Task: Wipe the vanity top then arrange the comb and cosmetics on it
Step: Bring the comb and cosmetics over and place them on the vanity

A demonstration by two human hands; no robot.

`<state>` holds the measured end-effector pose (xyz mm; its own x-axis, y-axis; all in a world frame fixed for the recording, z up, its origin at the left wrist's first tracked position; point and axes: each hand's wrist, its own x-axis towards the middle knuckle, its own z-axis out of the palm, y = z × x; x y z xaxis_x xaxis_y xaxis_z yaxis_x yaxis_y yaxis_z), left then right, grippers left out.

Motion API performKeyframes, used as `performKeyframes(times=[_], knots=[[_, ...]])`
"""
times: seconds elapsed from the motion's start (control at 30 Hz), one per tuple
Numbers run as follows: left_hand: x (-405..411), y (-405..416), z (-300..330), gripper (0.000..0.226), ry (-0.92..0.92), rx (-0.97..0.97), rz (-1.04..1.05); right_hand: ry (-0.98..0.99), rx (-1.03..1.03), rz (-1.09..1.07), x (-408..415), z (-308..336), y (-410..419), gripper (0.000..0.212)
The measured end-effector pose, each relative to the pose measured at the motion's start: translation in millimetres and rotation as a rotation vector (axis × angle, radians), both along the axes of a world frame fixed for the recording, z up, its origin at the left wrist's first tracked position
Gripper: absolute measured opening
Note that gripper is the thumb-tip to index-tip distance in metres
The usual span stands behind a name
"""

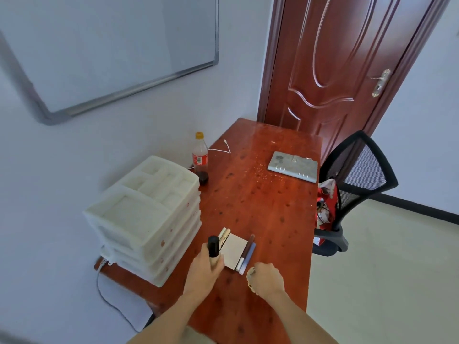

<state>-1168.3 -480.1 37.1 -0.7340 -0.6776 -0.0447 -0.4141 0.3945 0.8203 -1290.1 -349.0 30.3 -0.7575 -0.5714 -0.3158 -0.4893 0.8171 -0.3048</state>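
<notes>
On the near part of the red-brown surface (260, 207) your left hand (203, 271) grips a black-capped tube (213, 247), held upright just beside the white card (233, 252). Your right hand (268, 279) is curled around a pale, crumpled thing (250, 276); what it is I cannot tell. Two slim pens (247, 256) lie touching the card's right edge, and a gold-trimmed stick (224, 235) lies at its far-left corner. A white drawer unit (146, 214) stands at the left.

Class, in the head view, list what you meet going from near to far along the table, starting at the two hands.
Right hand and left hand, white card flanked by pens, cola bottle, grey notebook, white cable.
</notes>
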Motion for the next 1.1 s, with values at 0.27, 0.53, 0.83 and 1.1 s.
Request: performKeyframes(times=[0.27, 0.53, 0.83, 1.1], knots=[[78, 32, 29, 0.020, 0.073, -0.113, 0.319, -0.262, -0.003, 0.561, 40, 9, -41, 0.024], [253, 108, 53, 0.028, 0.011, -0.003, 0.952, -0.278, 0.023, 1.177, 217, 39, -56, 0.025], [480, 281, 77, 0.022, -0.273, -0.170, 1.601, -0.259, 0.025, 1.817, 511, 75, 26, 0.012], [652, 456, 92, 0.020, -0.360, -0.217, 2.056, -0.252, -0.173, 2.208, 734, 115, 170, 0.015]])
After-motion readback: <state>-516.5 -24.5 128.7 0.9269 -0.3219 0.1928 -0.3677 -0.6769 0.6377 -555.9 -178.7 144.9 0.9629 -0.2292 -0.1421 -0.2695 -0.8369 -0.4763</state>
